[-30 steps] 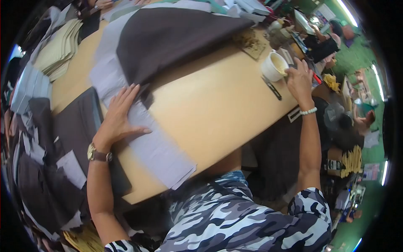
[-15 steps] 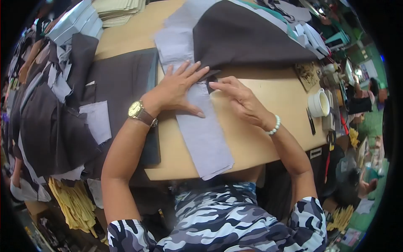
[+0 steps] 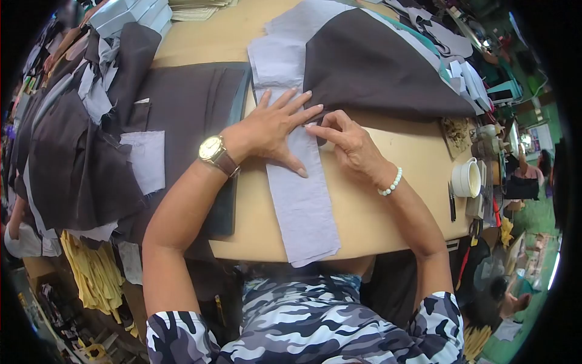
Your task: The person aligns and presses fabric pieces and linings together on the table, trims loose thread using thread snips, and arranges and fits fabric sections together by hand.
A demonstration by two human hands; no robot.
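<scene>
A long strip of pale grey fabric runs down the light wooden table, its lower end at the front edge. My left hand lies flat on it with fingers spread, pressing the cloth. At the strip's right edge, my right hand is closed in a pinch, fingertips on the fabric border; the exact grip is partly hidden. Just beyond the hands, a large dark brown fabric piece joins the grey cloth and spreads to the right.
On the left lie a dark fabric-covered board and a heap of dark cloth. White boxes stand behind. A white cup and a black pen sit at the right. Yellow cloth hangs lower left.
The right hand's fingers have curled in closer to the strip's edge, and the dark flap there now lies flatter. My left hand stays spread on the cloth. The view has shifted slightly.
</scene>
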